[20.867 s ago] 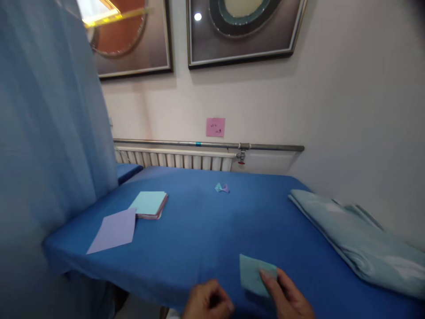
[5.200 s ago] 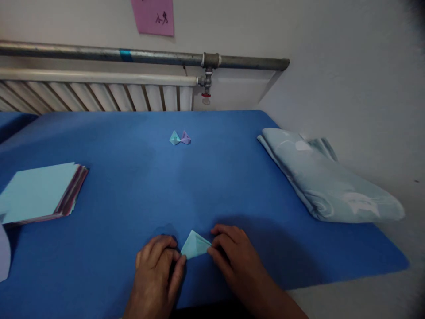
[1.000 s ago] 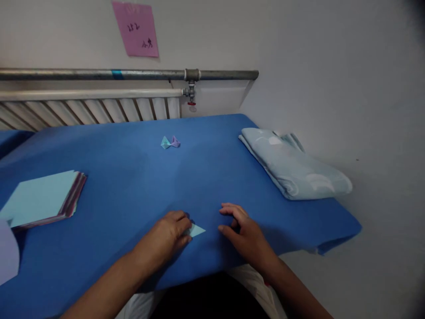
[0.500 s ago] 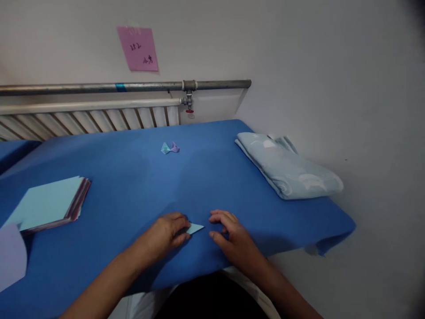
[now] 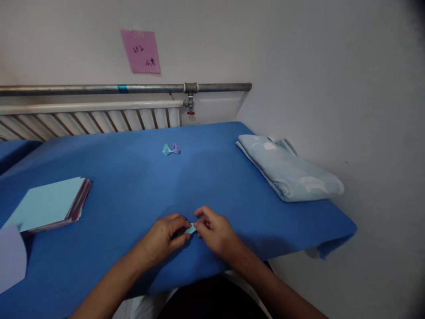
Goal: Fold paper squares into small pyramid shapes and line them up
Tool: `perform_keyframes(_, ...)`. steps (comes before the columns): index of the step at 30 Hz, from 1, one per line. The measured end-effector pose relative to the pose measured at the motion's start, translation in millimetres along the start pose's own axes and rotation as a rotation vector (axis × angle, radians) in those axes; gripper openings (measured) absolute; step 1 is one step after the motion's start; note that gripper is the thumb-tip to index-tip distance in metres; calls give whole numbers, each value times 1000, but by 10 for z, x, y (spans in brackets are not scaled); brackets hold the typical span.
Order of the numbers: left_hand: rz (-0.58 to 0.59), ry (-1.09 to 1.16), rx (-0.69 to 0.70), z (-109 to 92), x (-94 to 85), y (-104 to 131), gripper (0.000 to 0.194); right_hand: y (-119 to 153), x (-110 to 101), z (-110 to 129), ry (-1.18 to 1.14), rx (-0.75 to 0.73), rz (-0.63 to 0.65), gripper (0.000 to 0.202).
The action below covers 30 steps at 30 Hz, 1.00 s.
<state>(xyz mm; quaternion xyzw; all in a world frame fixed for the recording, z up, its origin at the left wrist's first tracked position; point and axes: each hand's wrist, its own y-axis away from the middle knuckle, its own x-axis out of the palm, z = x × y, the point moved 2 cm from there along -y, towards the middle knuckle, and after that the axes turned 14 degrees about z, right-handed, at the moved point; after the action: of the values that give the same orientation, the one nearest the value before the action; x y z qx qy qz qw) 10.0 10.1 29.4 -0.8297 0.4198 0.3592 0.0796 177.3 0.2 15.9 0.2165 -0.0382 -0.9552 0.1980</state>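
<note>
Head view: light-blue folded paper (image 5: 191,229) lies between left hand (image 5: 168,235) and right hand (image 5: 211,228).

Blue-covered bed (image 5: 139,177) bears paper stack (image 5: 48,201), folded blanket (image 5: 288,170).

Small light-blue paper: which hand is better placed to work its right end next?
Probably the right hand: its fingertips are at that end of the paper, while the left hand covers the other end and seems better placed to steady it.
</note>
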Motion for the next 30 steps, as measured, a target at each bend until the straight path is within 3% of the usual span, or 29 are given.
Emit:
perform_keyframes(7,-196,75,-62,-8,104,104,17,-1,172,37,-416,-21,-1,28)
perform_keyframes(13,-296,225,-83,63,139,146,19,0,292,54,-470,-47,5,36)
perform_keyframes(25,-191,553,-53,196,65,117,21,-75,265,69,-557,-43,42,34)
perform_keyframes(30,-172,591,-47,221,53,107,21,-100,255,46,-571,-33,57,35)
